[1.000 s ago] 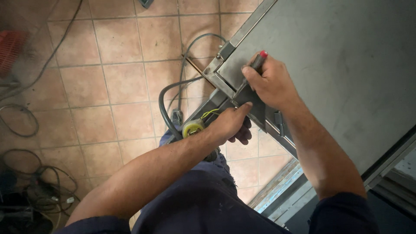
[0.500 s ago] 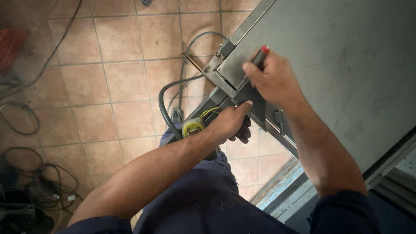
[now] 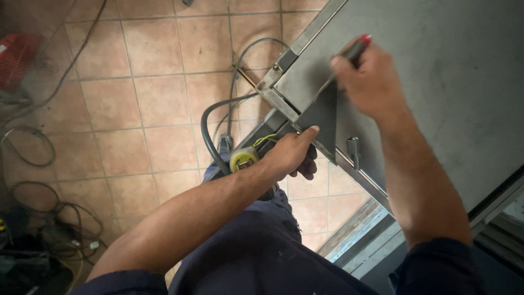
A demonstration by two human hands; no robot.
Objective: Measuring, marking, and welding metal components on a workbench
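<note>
Terracotta floor tiles (image 3: 158, 98) lay under everything, and the grey metal cabinet (image 3: 436, 82) stood over them at the right; I take this cabinet as my landmark. My right hand (image 3: 371, 82) was against the flat top face of the cabinet, near its front corner, with the fingers closed tightly around a screwdriver (image 3: 355, 50). Only the red end of the handle showed above my knuckles, and the thin shaft pointed down along the panel toward the corner bracket (image 3: 316, 117). My left hand (image 3: 292, 153) was below that same corner, at the cabinet's lower edge. Its thumb pressed on the edge of the bracket, and the other fingers were curled under the edge, so I cannot tell what they were pinching there. Just beside this hand, on the side away from the cabinet, sat a small yellow round part (image 3: 243, 159) with thin yellow wires. A thick grey cable (image 3: 210, 117) looped out from the cabinet's corner over the tiles. Far from the cabinet, at the floor's left edge, were more loose cables (image 3: 33, 147) and a red crate (image 3: 16, 57).
</note>
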